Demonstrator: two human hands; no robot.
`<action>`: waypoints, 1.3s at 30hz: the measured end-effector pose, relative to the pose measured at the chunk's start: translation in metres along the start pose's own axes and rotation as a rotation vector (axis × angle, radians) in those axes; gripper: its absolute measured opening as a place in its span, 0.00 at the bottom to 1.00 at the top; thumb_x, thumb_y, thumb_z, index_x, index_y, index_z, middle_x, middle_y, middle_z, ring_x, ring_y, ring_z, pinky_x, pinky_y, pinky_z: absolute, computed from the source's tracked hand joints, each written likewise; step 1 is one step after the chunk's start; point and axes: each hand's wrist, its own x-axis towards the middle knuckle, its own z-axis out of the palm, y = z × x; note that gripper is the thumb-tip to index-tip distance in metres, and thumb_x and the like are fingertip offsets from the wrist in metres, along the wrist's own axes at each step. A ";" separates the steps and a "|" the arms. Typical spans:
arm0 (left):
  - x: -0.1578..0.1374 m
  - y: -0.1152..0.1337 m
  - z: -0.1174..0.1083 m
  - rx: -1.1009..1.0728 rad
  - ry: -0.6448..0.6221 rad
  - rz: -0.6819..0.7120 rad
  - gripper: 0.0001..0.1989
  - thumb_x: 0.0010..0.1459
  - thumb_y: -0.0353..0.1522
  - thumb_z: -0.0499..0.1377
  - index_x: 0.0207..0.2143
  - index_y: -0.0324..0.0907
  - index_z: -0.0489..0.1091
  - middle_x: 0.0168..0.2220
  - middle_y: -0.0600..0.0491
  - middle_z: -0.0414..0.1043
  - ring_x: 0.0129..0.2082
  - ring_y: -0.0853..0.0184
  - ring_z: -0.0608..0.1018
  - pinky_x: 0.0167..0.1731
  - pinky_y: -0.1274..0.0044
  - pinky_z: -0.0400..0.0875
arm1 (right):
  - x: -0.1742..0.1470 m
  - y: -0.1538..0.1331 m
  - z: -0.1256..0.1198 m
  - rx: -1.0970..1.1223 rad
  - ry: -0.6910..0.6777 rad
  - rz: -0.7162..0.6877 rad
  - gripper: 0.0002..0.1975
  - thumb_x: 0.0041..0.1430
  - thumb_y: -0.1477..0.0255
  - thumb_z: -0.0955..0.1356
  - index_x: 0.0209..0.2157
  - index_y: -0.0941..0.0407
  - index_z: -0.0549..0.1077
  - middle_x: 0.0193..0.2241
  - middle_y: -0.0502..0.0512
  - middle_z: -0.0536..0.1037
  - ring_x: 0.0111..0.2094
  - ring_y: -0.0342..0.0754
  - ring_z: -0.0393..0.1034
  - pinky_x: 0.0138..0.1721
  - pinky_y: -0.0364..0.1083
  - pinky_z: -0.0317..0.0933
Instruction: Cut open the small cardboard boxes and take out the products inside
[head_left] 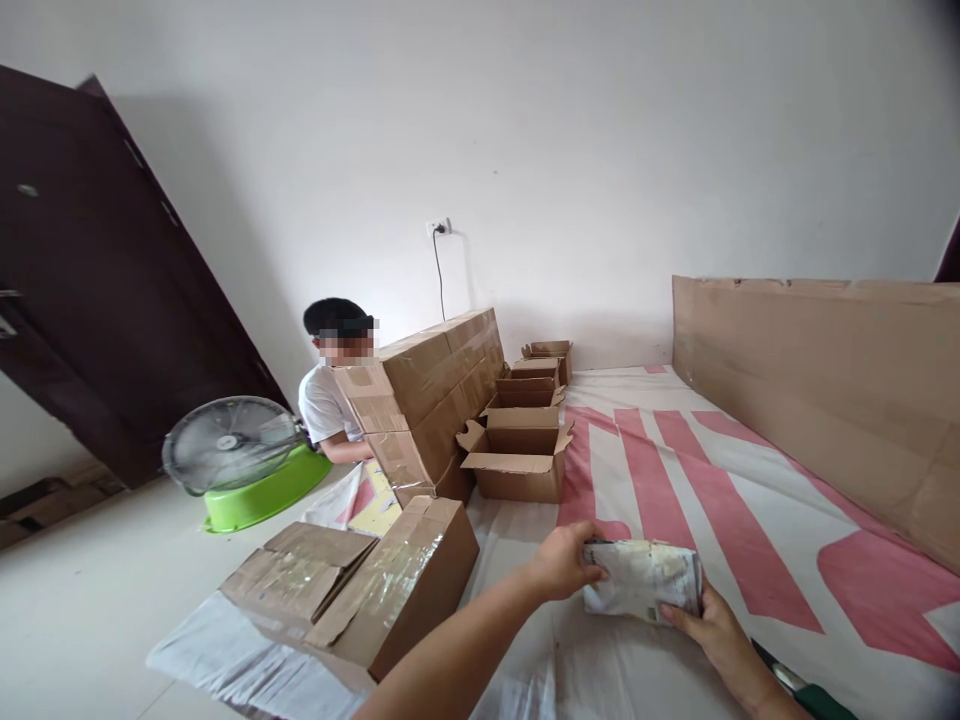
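Observation:
A flat, whitish rectangular packet (637,582) with faint print and a yellowish top edge is held up between both my hands. My left hand (566,563) grips its left end, thumb on the near face. At the right end, my right hand (701,612) has its thumb across the lower corner and its other fingers mostly hidden behind. What the packet contains cannot be made out. By my right forearm lies a green-handled tool (821,700), partly hidden by the arm.
Open cardboard boxes (521,478) line up beyond my hands, beside stacked taped cartons (427,400). Two closed cartons (390,580) lie front left. A cardboard panel (817,400) stands at right on the pink-and-white sheet (712,500). A person (330,400) sits near a fan (232,445).

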 end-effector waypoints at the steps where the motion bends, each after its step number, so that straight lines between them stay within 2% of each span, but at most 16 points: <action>1: 0.000 0.004 -0.006 0.007 -0.004 -0.003 0.16 0.42 0.29 0.69 0.37 0.42 0.77 0.32 0.55 0.79 0.32 0.64 0.78 0.35 0.76 0.72 | -0.001 -0.002 0.001 0.007 -0.011 -0.017 0.30 0.40 0.54 0.76 0.44 0.56 0.74 0.41 0.60 0.82 0.45 0.61 0.75 0.49 0.55 0.67; 2: 0.001 0.008 -0.014 0.015 0.005 -0.003 0.08 0.43 0.28 0.67 0.31 0.41 0.77 0.27 0.56 0.77 0.29 0.66 0.77 0.32 0.77 0.70 | -0.002 -0.005 0.001 0.022 -0.027 -0.035 0.30 0.41 0.54 0.76 0.44 0.56 0.74 0.42 0.60 0.81 0.45 0.60 0.75 0.49 0.55 0.67; 4: 0.005 0.015 -0.042 0.033 0.067 0.011 0.02 0.45 0.26 0.64 0.25 0.40 0.75 0.24 0.58 0.74 0.27 0.68 0.75 0.32 0.79 0.68 | -0.003 -0.009 0.003 0.070 -0.041 -0.051 0.28 0.43 0.54 0.75 0.44 0.54 0.74 0.43 0.60 0.80 0.48 0.60 0.74 0.50 0.55 0.67; 7: 0.016 0.021 -0.105 0.062 0.255 0.029 0.03 0.48 0.27 0.60 0.26 0.41 0.73 0.27 0.57 0.75 0.31 0.67 0.75 0.33 0.79 0.67 | -0.005 -0.013 0.004 0.123 -0.034 -0.012 0.26 0.45 0.52 0.74 0.43 0.52 0.74 0.44 0.61 0.79 0.51 0.59 0.72 0.52 0.56 0.65; 11: 0.029 0.016 -0.195 0.113 0.525 0.000 0.06 0.51 0.32 0.57 0.29 0.41 0.72 0.28 0.56 0.74 0.32 0.66 0.74 0.32 0.79 0.66 | -0.005 -0.013 0.004 0.067 -0.031 0.002 0.28 0.44 0.50 0.74 0.42 0.54 0.75 0.39 0.60 0.80 0.47 0.58 0.73 0.50 0.55 0.66; 13: 0.028 0.006 -0.225 0.137 0.601 -0.029 0.06 0.51 0.33 0.56 0.29 0.42 0.71 0.26 0.56 0.72 0.30 0.67 0.73 0.30 0.79 0.66 | -0.004 -0.013 0.005 0.027 -0.026 0.000 0.27 0.44 0.50 0.73 0.41 0.54 0.75 0.37 0.59 0.80 0.44 0.57 0.74 0.47 0.54 0.67; 15: 0.022 -0.005 -0.241 0.153 0.610 -0.058 0.06 0.50 0.34 0.56 0.29 0.42 0.70 0.24 0.57 0.69 0.29 0.67 0.72 0.28 0.79 0.66 | -0.004 -0.013 0.005 0.001 -0.019 -0.001 0.26 0.45 0.51 0.73 0.40 0.54 0.76 0.36 0.58 0.80 0.42 0.56 0.74 0.45 0.53 0.68; 18: 0.010 -0.021 -0.242 0.158 0.484 -0.095 0.06 0.51 0.34 0.58 0.29 0.41 0.70 0.23 0.58 0.68 0.26 0.69 0.72 0.27 0.79 0.68 | -0.003 -0.010 0.005 -0.016 -0.013 -0.010 0.24 0.45 0.53 0.74 0.40 0.54 0.76 0.34 0.57 0.80 0.39 0.54 0.73 0.43 0.52 0.68; 21: 0.000 -0.033 -0.224 0.186 0.266 -0.143 0.07 0.55 0.35 0.61 0.31 0.39 0.71 0.24 0.58 0.70 0.26 0.70 0.74 0.29 0.78 0.72 | 0.000 -0.004 0.003 -0.023 -0.011 -0.017 0.23 0.45 0.54 0.74 0.40 0.54 0.76 0.32 0.55 0.79 0.38 0.53 0.73 0.42 0.51 0.67; 24: -0.003 -0.039 -0.200 0.273 0.091 -0.202 0.10 0.61 0.36 0.61 0.36 0.37 0.72 0.32 0.55 0.74 0.32 0.69 0.77 0.33 0.74 0.75 | 0.001 0.000 0.001 -0.033 -0.010 0.006 0.23 0.46 0.54 0.74 0.40 0.54 0.76 0.31 0.53 0.79 0.38 0.52 0.73 0.41 0.49 0.66; 26: -0.003 -0.042 -0.185 0.354 0.040 -0.248 0.12 0.62 0.38 0.60 0.42 0.37 0.72 0.40 0.52 0.74 0.37 0.65 0.78 0.37 0.70 0.76 | 0.001 0.000 0.001 -0.031 -0.006 0.031 0.24 0.47 0.52 0.73 0.41 0.54 0.75 0.31 0.53 0.78 0.37 0.52 0.73 0.40 0.49 0.66; 29: -0.003 -0.046 -0.170 0.498 0.059 -0.339 0.14 0.64 0.37 0.59 0.48 0.40 0.70 0.49 0.49 0.72 0.45 0.62 0.77 0.44 0.66 0.75 | -0.001 -0.002 0.000 -0.011 -0.007 0.051 0.26 0.47 0.51 0.72 0.41 0.55 0.74 0.31 0.52 0.77 0.37 0.52 0.73 0.39 0.48 0.66; 31: -0.007 -0.047 -0.169 0.589 0.101 -0.408 0.15 0.64 0.37 0.59 0.51 0.41 0.68 0.52 0.47 0.70 0.48 0.61 0.76 0.47 0.64 0.74 | -0.002 -0.004 -0.001 -0.004 -0.015 0.050 0.26 0.47 0.50 0.72 0.42 0.54 0.74 0.31 0.53 0.78 0.37 0.52 0.73 0.38 0.48 0.66; 36: -0.029 -0.048 -0.189 0.720 0.213 -0.575 0.18 0.64 0.39 0.58 0.53 0.40 0.67 0.53 0.47 0.69 0.50 0.59 0.75 0.50 0.60 0.71 | -0.003 -0.005 -0.002 -0.066 -0.028 0.029 0.25 0.46 0.50 0.72 0.40 0.54 0.76 0.31 0.54 0.78 0.37 0.53 0.73 0.40 0.49 0.67; 39: -0.052 -0.048 -0.199 0.745 0.227 -0.691 0.23 0.65 0.45 0.54 0.55 0.40 0.66 0.52 0.43 0.72 0.51 0.56 0.75 0.51 0.60 0.70 | -0.002 -0.006 -0.003 -0.125 -0.050 0.032 0.25 0.45 0.51 0.73 0.39 0.54 0.77 0.31 0.54 0.79 0.38 0.54 0.73 0.42 0.50 0.67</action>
